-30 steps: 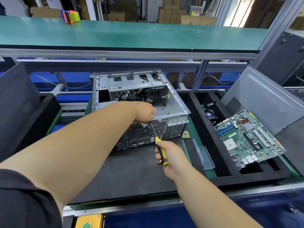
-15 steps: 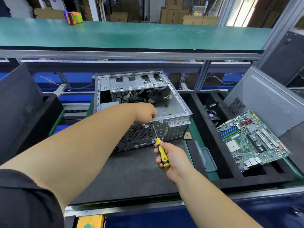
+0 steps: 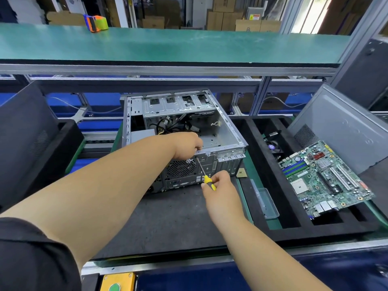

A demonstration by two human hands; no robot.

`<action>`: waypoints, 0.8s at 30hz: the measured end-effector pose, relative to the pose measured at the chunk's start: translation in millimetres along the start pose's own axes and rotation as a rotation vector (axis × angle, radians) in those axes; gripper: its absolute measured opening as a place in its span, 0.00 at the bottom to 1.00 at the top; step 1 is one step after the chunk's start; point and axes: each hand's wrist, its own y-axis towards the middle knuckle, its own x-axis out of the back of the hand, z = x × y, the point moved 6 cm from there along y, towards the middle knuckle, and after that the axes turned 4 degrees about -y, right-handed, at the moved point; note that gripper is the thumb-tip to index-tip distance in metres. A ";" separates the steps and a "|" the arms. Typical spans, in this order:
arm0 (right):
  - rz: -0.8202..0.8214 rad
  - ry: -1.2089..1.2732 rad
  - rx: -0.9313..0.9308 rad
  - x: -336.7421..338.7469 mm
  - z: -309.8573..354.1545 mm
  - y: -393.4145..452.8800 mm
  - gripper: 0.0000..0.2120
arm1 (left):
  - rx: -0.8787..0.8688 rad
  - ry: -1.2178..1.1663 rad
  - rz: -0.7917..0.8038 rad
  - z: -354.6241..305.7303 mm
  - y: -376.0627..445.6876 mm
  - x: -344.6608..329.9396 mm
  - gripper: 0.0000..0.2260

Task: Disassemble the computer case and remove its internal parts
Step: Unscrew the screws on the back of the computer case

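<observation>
An open grey computer case (image 3: 228, 131) lies on its side on the dark mat, its rear panel facing me, with cables and drive bays visible inside. My left hand (image 3: 188, 144) grips the top rear edge of the case, fingers curled over the rim. My right hand (image 3: 218, 189) pinches the yellow-and-black handle of a screwdriver (image 3: 206, 178). The screwdriver's shaft slants up to a point on the rear panel just below my left hand. A removed green motherboard (image 3: 323, 177) lies tilted on the black foam tray to the right.
A grey side panel (image 3: 344, 131) leans behind the motherboard. A fan (image 3: 275, 147) sits in a slot of the black foam tray (image 3: 279, 206). A clear plastic box (image 3: 265, 203) lies between mat and tray. A green shelf (image 3: 168, 45) overhangs the bench. A black panel (image 3: 23, 133) stands at left.
My right hand has shifted its fingers along the screwdriver handle, holding it nearer the tip of the handle. The left hand stays on the case edge.
</observation>
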 end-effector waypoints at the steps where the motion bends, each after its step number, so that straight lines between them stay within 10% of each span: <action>1: -0.020 -0.067 0.041 1.8 3.0 -1.1 0.08 | -0.011 0.023 -0.006 -0.5 -1.0 0.4 0.12; 7: 0.061 0.179 -0.081 -1.0 -0.4 -0.6 0.04 | -0.032 0.167 -0.016 -2.9 -4.7 -1.1 0.11; 14: 0.394 1.062 -0.533 -27.8 -5.9 -5.0 0.16 | 0.011 0.080 0.013 -2.7 -0.5 -4.9 0.09; 24: 0.358 0.943 -0.543 -31.4 -14.1 -7.3 0.12 | -0.002 0.147 -0.004 -2.5 3.6 -6.4 0.10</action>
